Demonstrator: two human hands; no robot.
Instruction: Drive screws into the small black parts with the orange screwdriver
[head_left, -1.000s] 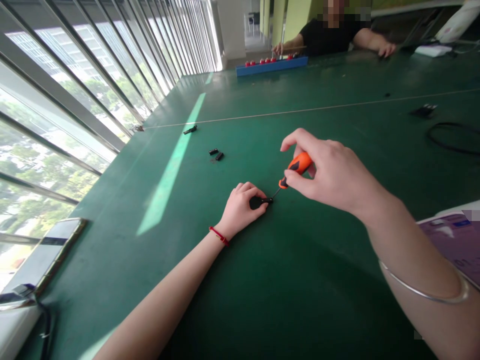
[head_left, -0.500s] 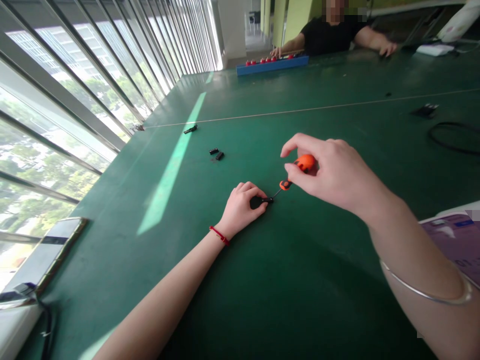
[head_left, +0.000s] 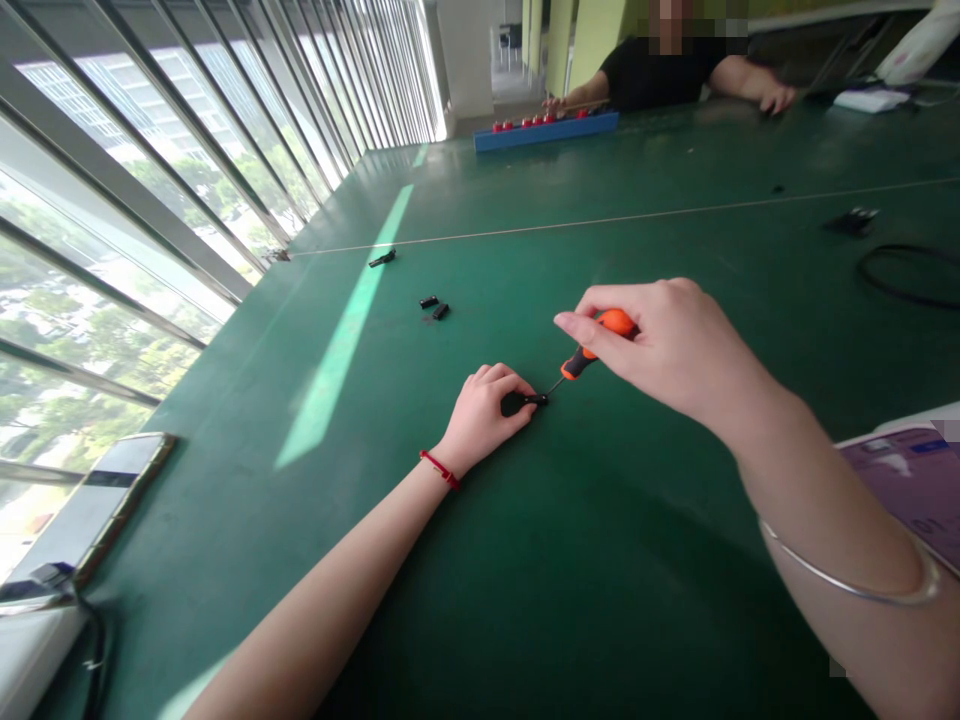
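My left hand [head_left: 484, 415] rests on the green table [head_left: 600, 560] and pinches a small black part [head_left: 525, 401] against the surface. My right hand [head_left: 660, 345] grips an orange-handled screwdriver [head_left: 596, 340] by its handle. The thin shaft slants down to the left and its tip meets the black part. Most of the part is hidden under my left fingers.
Two small black parts [head_left: 434, 306] and a black clip [head_left: 382, 259] lie farther back on the left. A phone [head_left: 97, 505] lies at the left edge by the window. A purple-screened device [head_left: 911, 490] sits at right. A black cable [head_left: 904, 275], and a person behind a blue tray [head_left: 546, 131], are farther off.
My right hand's fingers have shifted around the screwdriver handle, turning it, and the hand sits slightly lower. My left hand and the black part have stayed in place.
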